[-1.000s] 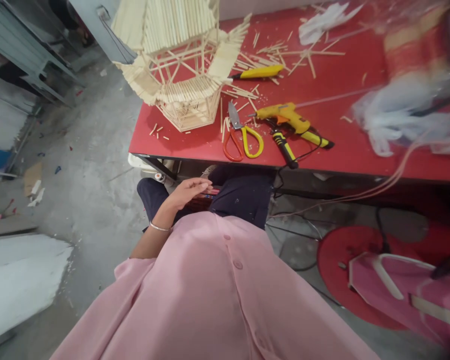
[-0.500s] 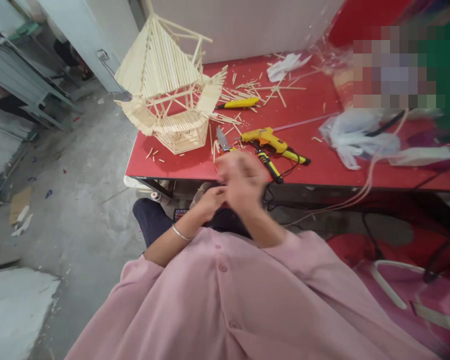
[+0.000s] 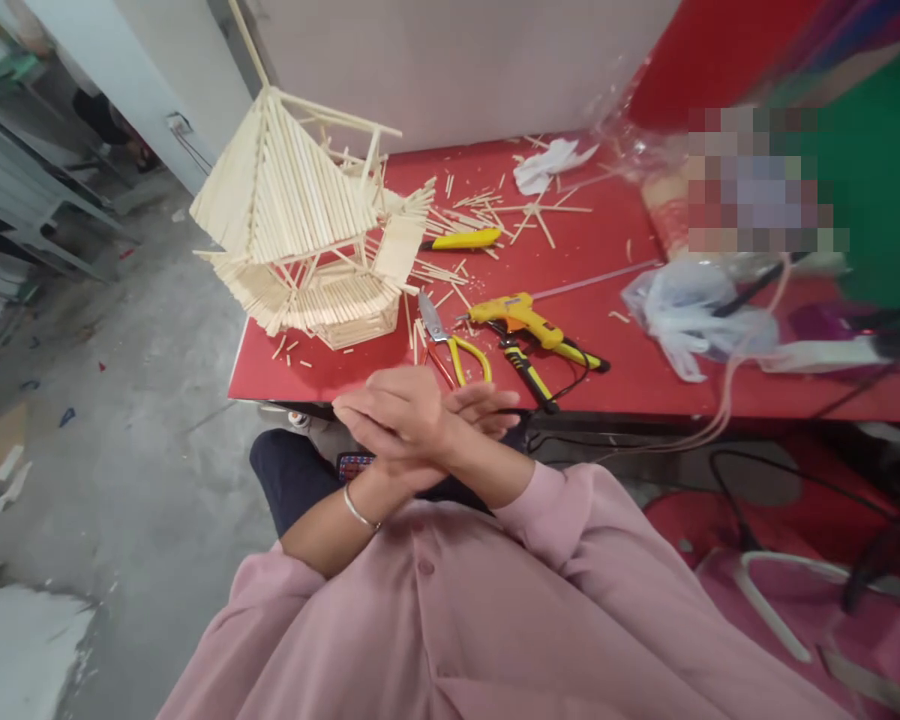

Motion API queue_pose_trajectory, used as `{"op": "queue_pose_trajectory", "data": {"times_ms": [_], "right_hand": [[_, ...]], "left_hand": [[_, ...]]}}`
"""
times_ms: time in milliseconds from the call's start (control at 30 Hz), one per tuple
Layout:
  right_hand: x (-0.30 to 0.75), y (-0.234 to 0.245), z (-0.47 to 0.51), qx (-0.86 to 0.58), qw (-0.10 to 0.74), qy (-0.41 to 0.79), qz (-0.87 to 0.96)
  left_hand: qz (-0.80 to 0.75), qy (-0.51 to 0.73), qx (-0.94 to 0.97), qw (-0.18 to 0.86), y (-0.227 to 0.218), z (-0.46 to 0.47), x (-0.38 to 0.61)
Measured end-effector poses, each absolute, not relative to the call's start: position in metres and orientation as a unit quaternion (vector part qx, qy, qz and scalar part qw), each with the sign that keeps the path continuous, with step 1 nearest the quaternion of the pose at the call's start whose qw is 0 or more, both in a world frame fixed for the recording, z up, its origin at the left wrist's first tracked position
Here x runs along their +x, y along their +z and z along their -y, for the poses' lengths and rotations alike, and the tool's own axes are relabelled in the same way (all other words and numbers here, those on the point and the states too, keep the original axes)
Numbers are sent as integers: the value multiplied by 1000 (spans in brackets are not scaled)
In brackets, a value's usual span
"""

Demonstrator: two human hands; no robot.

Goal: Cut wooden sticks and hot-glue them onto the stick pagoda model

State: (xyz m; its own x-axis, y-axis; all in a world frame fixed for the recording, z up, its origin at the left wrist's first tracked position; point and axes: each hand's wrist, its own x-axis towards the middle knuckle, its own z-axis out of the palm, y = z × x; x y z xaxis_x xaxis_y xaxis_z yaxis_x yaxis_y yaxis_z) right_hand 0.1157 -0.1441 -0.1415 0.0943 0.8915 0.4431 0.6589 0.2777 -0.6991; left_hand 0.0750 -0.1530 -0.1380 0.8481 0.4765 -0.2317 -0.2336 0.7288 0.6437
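This is a small craft workshop. A red worktable (image 3: 645, 330) fills the view from 12 to 3 o'clock. At 11 o'clock on it stands a half-built house model of thin wooden sticks (image 3: 307, 250), with loose cut sticks (image 3: 450, 270) strewn at 12. Beside them lie a yellow glue gun (image 3: 521, 318), scissors (image 3: 450, 350) and a yellow-handled cutter (image 3: 461, 240). At 9 o'clock the bare concrete floor (image 3: 157, 400) carries scraps.

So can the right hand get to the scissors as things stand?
Probably yes. The scissors lie near the front edge of the table, just beyond the right hand, handles uncovered. That hand seems empty, only pressed against the left hand.
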Motion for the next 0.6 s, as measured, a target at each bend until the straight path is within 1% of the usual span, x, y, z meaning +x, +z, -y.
{"op": "queue_pose_trajectory", "data": {"times_ms": [67, 100, 200, 233, 300, 400, 500, 600], "right_hand": [[140, -127, 142, -534, 457, 101, 704], [150, -120, 140, -513, 467, 80, 716], [171, -102, 139, -477, 510, -22, 715], [177, -98, 141, -472, 527, -61, 704], [190, -95, 146, -475, 546, -109, 682], [214, -95, 155, -526, 528, -79, 662], [241, -94, 163, -608, 479, -20, 633], [273, -89, 171, -687, 425, 22, 589]], "left_hand": [[-140, 161, 271, 939, -140, 158, 77], [-143, 135, 276, 941, -143, 159, 76], [-228, 76, 324, 915, -153, 154, 65], [-264, 72, 349, 896, -156, 149, 59], [-307, 105, 416, 850, -159, 134, 50], [-296, 133, 461, 826, -152, 105, 53], [-278, 220, 490, 796, -132, 77, 82], [-255, 249, 491, 795, -112, 58, 128]]}}
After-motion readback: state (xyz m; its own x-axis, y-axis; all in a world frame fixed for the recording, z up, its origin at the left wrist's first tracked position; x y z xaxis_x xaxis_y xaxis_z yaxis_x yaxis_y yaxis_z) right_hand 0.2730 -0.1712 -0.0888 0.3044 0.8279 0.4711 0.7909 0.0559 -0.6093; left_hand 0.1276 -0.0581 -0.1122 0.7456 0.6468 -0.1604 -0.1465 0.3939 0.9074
